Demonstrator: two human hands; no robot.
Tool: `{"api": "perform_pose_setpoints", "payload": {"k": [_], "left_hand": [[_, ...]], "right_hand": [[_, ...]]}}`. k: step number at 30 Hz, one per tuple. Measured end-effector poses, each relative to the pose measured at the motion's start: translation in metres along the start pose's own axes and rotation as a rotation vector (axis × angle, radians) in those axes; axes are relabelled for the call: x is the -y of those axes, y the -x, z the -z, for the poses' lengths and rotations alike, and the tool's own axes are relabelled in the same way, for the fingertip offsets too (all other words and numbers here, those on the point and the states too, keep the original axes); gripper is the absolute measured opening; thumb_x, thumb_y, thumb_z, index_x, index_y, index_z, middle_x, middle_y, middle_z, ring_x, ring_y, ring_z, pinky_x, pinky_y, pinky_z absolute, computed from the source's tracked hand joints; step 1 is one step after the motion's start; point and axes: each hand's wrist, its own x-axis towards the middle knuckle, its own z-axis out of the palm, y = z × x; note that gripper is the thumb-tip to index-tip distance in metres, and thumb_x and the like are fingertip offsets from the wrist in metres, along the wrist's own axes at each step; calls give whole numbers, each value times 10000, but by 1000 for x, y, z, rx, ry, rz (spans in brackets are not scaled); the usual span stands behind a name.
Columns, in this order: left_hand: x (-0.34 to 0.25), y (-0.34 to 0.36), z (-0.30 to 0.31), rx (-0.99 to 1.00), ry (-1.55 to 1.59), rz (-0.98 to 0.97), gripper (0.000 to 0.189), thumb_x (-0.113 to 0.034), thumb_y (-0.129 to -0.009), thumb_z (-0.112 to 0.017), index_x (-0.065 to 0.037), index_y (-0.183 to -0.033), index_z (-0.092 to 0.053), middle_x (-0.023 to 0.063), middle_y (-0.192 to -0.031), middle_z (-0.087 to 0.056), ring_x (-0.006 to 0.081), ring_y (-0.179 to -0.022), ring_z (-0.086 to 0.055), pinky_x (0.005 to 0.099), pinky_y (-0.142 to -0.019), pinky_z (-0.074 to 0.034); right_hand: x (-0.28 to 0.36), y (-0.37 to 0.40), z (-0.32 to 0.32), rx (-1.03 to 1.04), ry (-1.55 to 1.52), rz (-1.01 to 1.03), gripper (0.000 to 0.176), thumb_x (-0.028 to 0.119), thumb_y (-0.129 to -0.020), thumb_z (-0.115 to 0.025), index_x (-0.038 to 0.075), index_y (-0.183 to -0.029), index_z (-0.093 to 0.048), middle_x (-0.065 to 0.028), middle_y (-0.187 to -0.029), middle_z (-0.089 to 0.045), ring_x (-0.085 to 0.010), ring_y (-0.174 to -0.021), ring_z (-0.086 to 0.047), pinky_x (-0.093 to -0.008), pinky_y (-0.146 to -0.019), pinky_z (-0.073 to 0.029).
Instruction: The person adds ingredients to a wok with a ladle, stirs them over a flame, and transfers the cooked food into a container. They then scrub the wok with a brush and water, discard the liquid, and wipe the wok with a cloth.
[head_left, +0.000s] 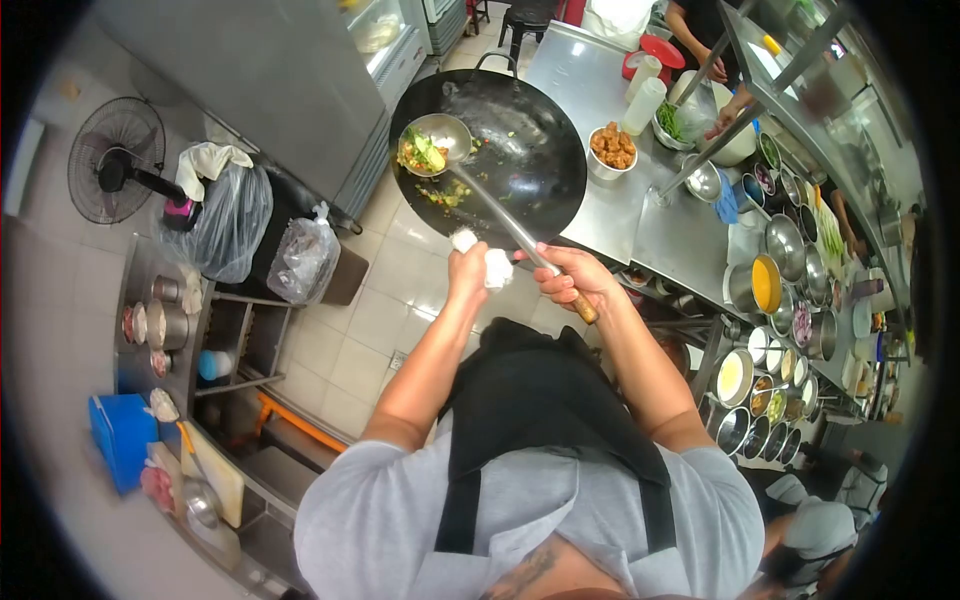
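Observation:
In my right hand (572, 277) is a long ladle (497, 212), gripped near its wooden handle end. The ladle's bowl is over the left part of a large black wok (535, 135) and holds chopped green, yellow and red food (424, 153). More bits of food stick to the wok's inner wall below the bowl. My left hand (468, 272) is closed around a folded white cloth (498, 268) at the wok's near rim. Whether a wok handle lies inside the cloth is hidden.
Right of the wok, a steel counter (570, 75) bears a bowl of brown fried pieces (612, 148) and squeeze bottles (645, 105). Several ingredient pots stand farther right. Another person's hand (713, 68) is across the counter. A fan (117, 160) and bin (345, 262) stand left.

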Motion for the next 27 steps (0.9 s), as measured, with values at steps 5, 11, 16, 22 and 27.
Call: {"api": "perform_pose_setpoints", "payload": {"k": [5,11,16,22,27], "left_hand": [[-15,7,2,-11,64,53,144,-67,-925,-496,42,-979,-573,106,-802,-636,214,-632,-656,352,-523,-537],[-7,-4,8,16,206,95,131,-107,-946,-541,-11,-988,-620,74,-811,-666,186,-643,-666,327,-536,-551],[-1,-13,11,58,233,111,192,-112,-965,-489,11,-1064,-598,100,-878,-678,224,-702,-684,365,-588,-573],[5,-19,4,51,187,82,229,-134,-985,-456,-11,-1109,-603,83,-934,-682,219,-765,-686,368,-618,-573],[6,-16,-12,-27,172,73,248,-158,-987,-457,-8,-1120,-604,88,-947,-681,219,-787,-681,378,-636,-568]], "right_hand": [[-6,12,-4,-85,66,52,336,233,-1030,-539,9,-1280,-555,-16,-733,-532,11,-437,-371,-150,-321,-300],[6,82,9,-109,-5,181,362,238,-1037,-516,15,-1322,-536,-22,-724,-529,2,-440,-360,-154,-320,-302],[32,137,39,-395,121,411,295,226,-1015,-547,38,-1240,-586,-7,-715,-508,-18,-452,-360,-179,-345,-287],[52,124,109,-863,405,595,239,258,-1001,-581,63,-1137,-609,9,-662,-504,-52,-436,-401,-235,-360,-348],[45,90,165,-1055,718,667,291,276,-1002,-569,17,-1128,-613,-15,-611,-526,-89,-450,-480,-290,-375,-392]]}}
